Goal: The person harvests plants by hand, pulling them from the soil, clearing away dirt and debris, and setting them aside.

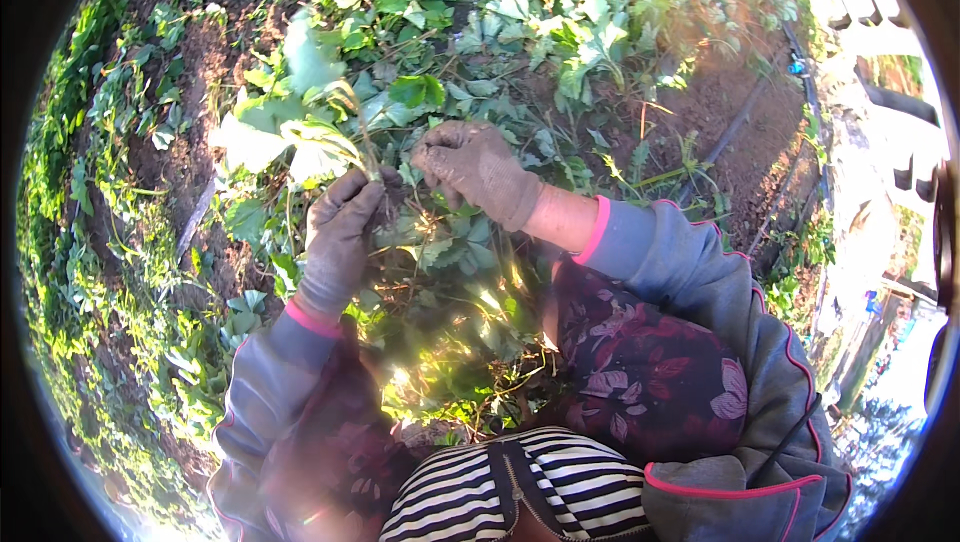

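Note:
My left hand (341, 230), in a soiled work glove, pinches a small leafy plant (367, 159), which looks like a strawberry plant, at the base of its stems. Its pale, sunlit leaves fan up and to the left, and fine roots (388, 208) hang under my fingers. A dry brown stalk bends over among the green stems. To the right, apart from the plant, is my gloved right hand (480, 170) with its fingers curled in. Whether anything thin is between those fingertips is hidden. Low leaves (465, 245) spread on the ground beneath both hands.
Dense strawberry-like foliage (592, 9) grows ahead. Bare reddish soil (739, 121) shows at the right, crossed by a dark irrigation hose (731, 129). Another hose with a blue fitting (797, 65) runs along the bed's right edge. More leafy rows (97, 167) lie left.

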The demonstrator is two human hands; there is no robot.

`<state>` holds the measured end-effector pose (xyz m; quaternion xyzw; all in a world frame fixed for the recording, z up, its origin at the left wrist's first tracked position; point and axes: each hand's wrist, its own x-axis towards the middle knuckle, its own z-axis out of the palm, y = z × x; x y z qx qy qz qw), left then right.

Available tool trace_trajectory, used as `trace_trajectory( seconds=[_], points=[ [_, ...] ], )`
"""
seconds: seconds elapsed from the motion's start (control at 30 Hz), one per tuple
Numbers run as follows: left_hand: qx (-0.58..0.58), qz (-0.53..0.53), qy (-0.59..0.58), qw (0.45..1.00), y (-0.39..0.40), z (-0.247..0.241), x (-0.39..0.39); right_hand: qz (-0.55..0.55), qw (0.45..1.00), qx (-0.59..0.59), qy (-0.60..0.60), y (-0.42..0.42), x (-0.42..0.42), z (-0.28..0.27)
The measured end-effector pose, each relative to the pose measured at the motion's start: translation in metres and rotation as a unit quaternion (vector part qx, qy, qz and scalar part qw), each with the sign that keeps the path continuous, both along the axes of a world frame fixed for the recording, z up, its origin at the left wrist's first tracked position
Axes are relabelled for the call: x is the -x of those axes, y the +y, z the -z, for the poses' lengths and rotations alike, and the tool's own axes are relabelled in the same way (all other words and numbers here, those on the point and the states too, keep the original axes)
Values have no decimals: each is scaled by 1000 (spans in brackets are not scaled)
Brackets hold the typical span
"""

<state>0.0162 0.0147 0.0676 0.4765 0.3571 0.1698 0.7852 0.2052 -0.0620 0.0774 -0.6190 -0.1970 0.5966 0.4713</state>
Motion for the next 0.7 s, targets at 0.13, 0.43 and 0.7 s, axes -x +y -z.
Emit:
trace_trajectory(
  seconds=[0.13, 0.43, 0.7],
  points=[
    [44, 48, -9, 998, -9, 3, -8, -61, 994, -95, 0, -3, 0, 9],
    [-53, -10, -11, 999, -7, 10, -9, 37, 999, 22, 33, -19, -2, 42],
    [-35, -129, 62, 989, 17, 33, 16, -158, 820, -5, -550, -82, -141, 105]
  ],
)
